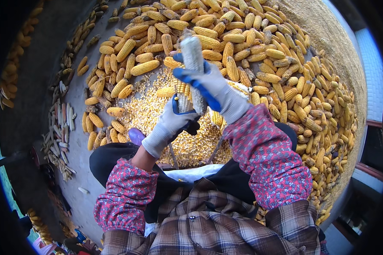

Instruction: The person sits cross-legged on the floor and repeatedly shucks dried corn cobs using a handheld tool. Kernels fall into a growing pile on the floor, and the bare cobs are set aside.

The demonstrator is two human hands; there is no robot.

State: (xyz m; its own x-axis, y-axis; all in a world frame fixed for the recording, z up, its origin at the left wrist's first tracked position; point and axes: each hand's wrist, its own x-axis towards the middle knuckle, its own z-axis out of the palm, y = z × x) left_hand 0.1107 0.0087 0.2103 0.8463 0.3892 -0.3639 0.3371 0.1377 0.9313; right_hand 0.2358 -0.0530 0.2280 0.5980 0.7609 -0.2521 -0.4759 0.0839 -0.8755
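Note:
In white gloves with blue coating, both hands meet above a heap of loose corn kernels (194, 143). My left hand (175, 119) grips a partly shelled corn cob (182, 91) that still bears yellow kernels toward its upper end. A bare, pale corn cob (192, 54) is in my right hand (207, 84), slanting across the other cob and lying against it. Fingers hide part of both cobs. Just beyond my left hand an ear of corn (165, 92) lies on the kernels. Another pale cob (239, 89) shows behind my right hand, partly covered.
Many unshelled ears (268, 60) are piled ahead and to the right. Bare cobs (63, 118) lie on the grey floor (79, 153) at left. Spread grain (332, 38) borders the pile on the far right. A purple shoe tip (136, 136) sits beside the kernels.

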